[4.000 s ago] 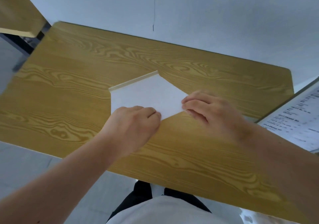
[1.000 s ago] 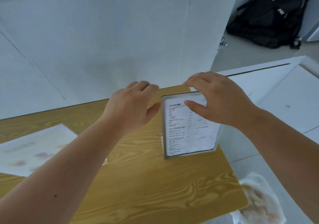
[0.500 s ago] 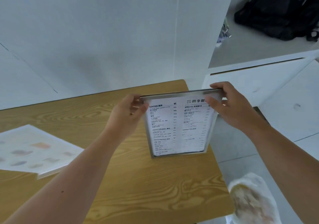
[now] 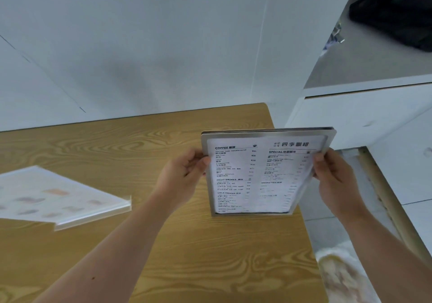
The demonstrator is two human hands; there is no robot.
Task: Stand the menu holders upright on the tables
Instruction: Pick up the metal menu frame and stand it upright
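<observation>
Bare wood-grain table (image 4: 191,251) nearest, yellow-brown, glossy, rounded corners; open top between forearms. Right edge drops to pale floor; blurred white bag (image 4: 341,277) there. Menu holder (image 4: 259,174) upright near table's right edge, flat rectangle, grey frame, printed sheet facing viewer, top tilted slightly. Left hand (image 4: 184,181) pinches its left edge, right hand (image 4: 334,179) grips its right edge, fingers clamped. Second holder (image 4: 65,200), clear plastic, lies flat at left, well apart. Behind: plain white wall (image 4: 140,45); dark backpack (image 4: 397,10) far right.

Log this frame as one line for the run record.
step: standing menu holder on table | left hand: gripping left edge | right hand: gripping right edge
</observation>
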